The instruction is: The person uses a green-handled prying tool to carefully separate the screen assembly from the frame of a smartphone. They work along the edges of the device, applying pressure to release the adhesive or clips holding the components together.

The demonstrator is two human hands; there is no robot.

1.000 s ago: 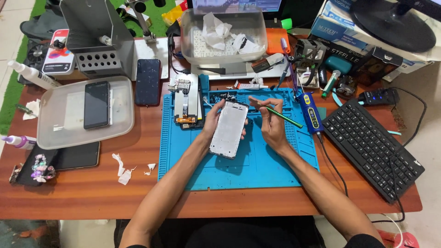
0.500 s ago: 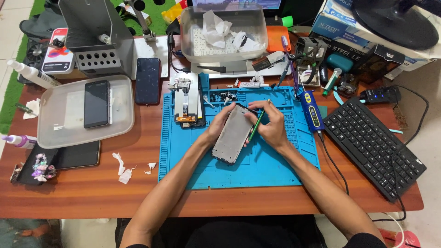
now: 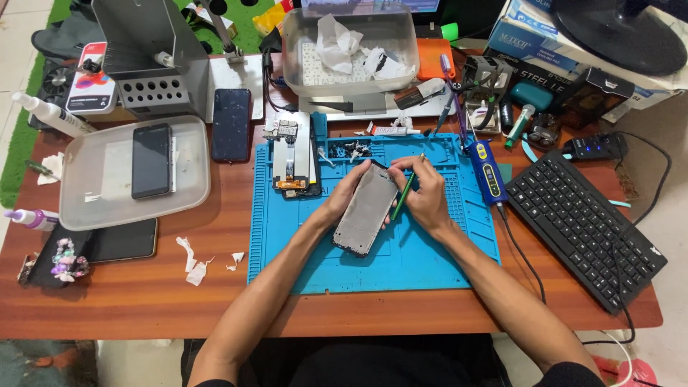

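Left hand (image 3: pixel 342 199) fingers curled on grey phone frame (image 3: pixel 366 208), tilted over blue mat (image 3: pixel 430 258). Right hand (image 3: pixel 427 195) pinching green tool (image 3: pixel 405 192) at frame's 3 o'clock edge.

I see a grey phone frame (image 3: pixel 365 209) with a dark rim over a bright blue mat (image 3: pixel 373 265). The thin tool (image 3: pixel 404 193) beside it is green. The worktop (image 3: pixel 143 294) is reddish-brown wood with streaked grain. The keyboard (image 3: pixel 584 226) is black, the tray (image 3: pixel 93 208) milky translucent, holding a black phone (image 3: pixel 151 160). White paper scraps (image 3: pixel 192 261) lie on the wood; an orange box (image 3: pixel 434 59) sits farther back.
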